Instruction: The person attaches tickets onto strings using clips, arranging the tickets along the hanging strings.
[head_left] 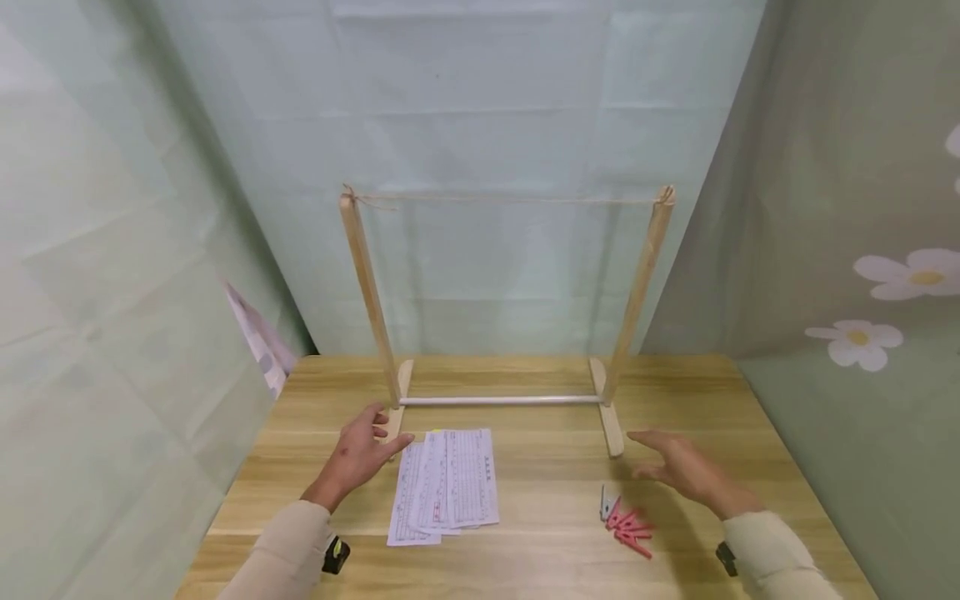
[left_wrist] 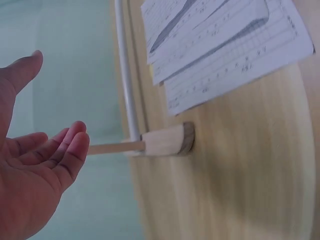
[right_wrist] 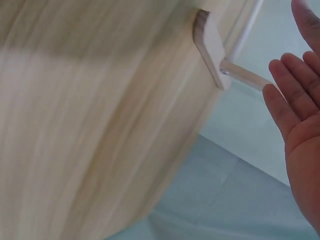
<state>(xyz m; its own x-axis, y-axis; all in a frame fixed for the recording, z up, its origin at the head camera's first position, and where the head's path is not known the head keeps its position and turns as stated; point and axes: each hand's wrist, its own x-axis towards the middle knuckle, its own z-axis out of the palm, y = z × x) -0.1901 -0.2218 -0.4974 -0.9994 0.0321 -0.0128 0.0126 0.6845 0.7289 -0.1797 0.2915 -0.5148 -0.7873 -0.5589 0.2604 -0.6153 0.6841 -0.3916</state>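
Beside the slim wooden frame (head_left: 504,308), both open hands hover; printed sheets (head_left: 447,483) between.

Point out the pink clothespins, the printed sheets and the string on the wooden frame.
pink clothespins (head_left: 630,531), head view, middle of the pile on the table.
printed sheets (head_left: 447,485), head view, centre of the overlapping stack.
string (head_left: 510,199), head view, mid-span between the two upright posts.
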